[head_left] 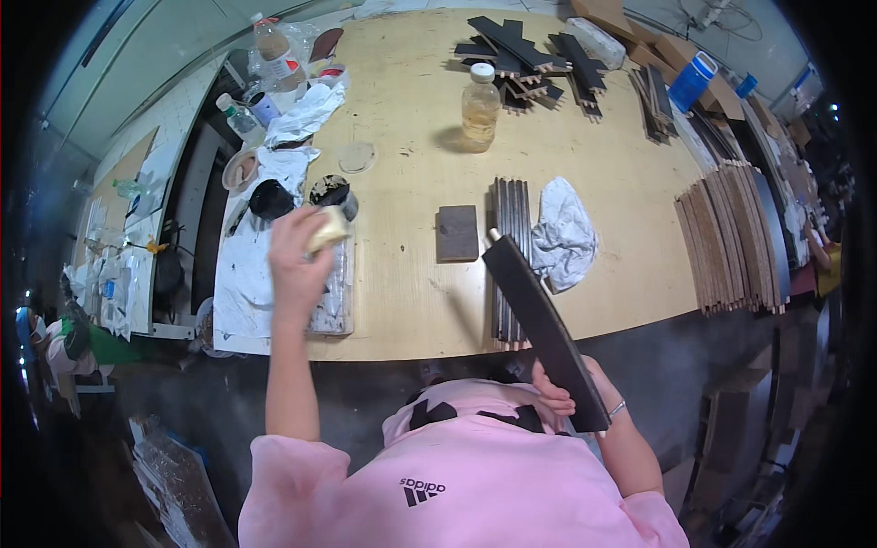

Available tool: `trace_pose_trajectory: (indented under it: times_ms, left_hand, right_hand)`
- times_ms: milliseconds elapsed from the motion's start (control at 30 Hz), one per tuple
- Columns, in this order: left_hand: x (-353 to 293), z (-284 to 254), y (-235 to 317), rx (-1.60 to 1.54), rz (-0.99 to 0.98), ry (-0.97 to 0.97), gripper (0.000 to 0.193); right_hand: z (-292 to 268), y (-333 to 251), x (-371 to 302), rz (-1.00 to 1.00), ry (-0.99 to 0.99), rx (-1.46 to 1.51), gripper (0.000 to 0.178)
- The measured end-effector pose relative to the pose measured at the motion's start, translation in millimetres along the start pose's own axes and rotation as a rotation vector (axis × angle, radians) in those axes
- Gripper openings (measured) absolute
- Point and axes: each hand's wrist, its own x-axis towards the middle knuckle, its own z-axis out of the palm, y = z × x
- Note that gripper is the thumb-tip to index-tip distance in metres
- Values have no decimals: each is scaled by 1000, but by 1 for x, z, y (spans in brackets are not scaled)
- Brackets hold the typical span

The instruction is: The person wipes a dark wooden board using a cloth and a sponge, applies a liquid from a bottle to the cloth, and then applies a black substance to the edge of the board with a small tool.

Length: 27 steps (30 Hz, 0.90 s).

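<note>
My left hand (pixel 297 254) grips a pale yellow sponge (pixel 329 228), slightly blurred, just in front of an open cup of black paint (pixel 332 194). A black-coated bowl (pixel 271 198) sits beside that cup. My right hand (pixel 554 393) holds the lower end of a black board (pixel 541 324), which tilts up and left over the table's front edge; a wooden dowel sticks out of its top end. Beyond it, several narrow dark boards (pixel 512 205) lie side by side. To their left is a brown block (pixel 457 234), to their right a crumpled white cloth (pixel 561 233).
A capped bottle of yellowish liquid (pixel 480 114) stands mid-table (pixel 402 119). Dark boards (pixel 516 46) pile up at the far side. A row of upright boards (pixel 731 237) lines the right edge. Stained white cloths (pixel 247 292) and bottles (pixel 274 55) occupy the left.
</note>
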Motion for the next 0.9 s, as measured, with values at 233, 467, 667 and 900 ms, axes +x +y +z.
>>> trace_pose_trajectory:
  times_ms: [233, 467, 667, 900]
  left_hand:
    - [-53, -21, -128, 336, -322, 53, 37]
    - [4, 116, 51, -345, -18, -304, 36]
    - [10, 235, 169, -144, 309, -714, 60]
    - [10, 303, 165, -162, 208, -813, 55]
  right_hand:
    - [-12, -4, 5, -54, -45, 256, 35]
    - [-18, -6, 2, -246, -220, 446, 32]
    - [-19, -4, -12, -395, -305, 550, 29]
    - [-37, -4, -39, -557, -338, 466, 34]
